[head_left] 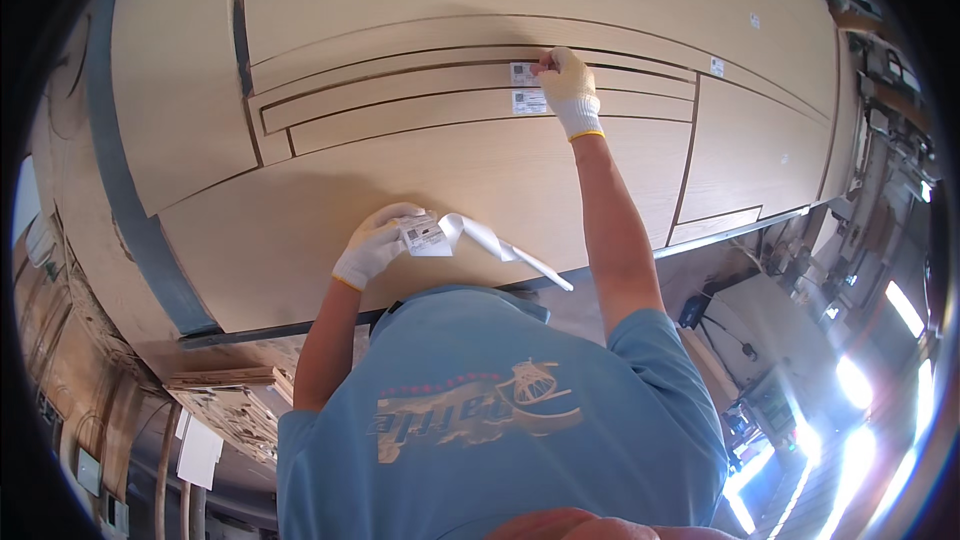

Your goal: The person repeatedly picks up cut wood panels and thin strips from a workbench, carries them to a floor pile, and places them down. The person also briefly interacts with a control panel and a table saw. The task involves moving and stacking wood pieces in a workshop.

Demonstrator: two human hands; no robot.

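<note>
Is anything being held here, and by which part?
The left hand holds a white label strip by its printed end. The right hand is at another label; whether it grips that is unclear.

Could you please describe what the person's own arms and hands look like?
The left hand and right hand wear white gloves with pale yellowish areas and yellow-edged cuffs. Fingertips on the right appear uncovered. The forearms are bare below short, plain blue sleeves.

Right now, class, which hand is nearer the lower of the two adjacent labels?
Right: the right hand is just above and right of the lower label; the left hand, holding a paper strip, is farther off, below and left.
</note>
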